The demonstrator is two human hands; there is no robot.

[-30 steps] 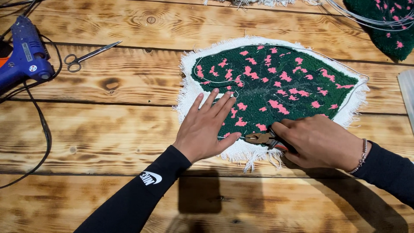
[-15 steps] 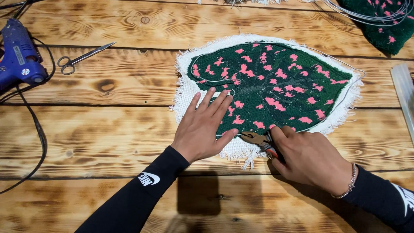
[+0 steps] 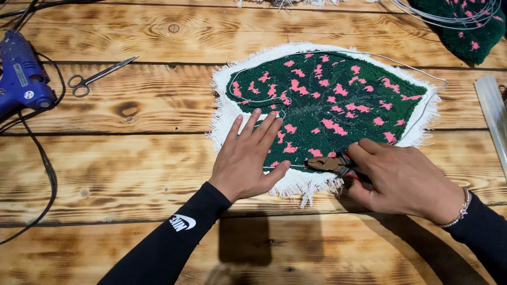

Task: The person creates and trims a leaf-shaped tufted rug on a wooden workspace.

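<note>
Hands first, as I saw them from the head view: my left hand (image 3: 250,158) lay flat, palm down, on the near-left edge of the leaf-shaped tufted piece (image 3: 338,105), fingers spread and pointing away from me, thumb angled out to the right toward the pliers (image 3: 330,164). Its grip was apart, pressing the fabric rather than holding anything. The forearm came in from the lower left in a black sleeve (image 3: 169,243), wrist straight.

My right hand (image 3: 404,179) was curled over the handles of the pliers, knuckles up, its grip clamped on them. The brownish head of the pliers pointed left and sat at the near edge of the green pile, just beside my left thumb tip. I could not tell whether the pliers' nose was pinching the thin wire (image 3: 422,74) that ran round the rim of the piece. A bracelet (image 3: 461,207) sat on that wrist.

The piece itself, dark green with pink flecks and a frayed white border (image 3: 222,113), lay flat at the middle of the wooden tabletop (image 3: 132,163). Well apart to the left lay scissors (image 3: 97,76) and a blue glue gun (image 3: 21,74) with its black cord (image 3: 45,169).
</note>
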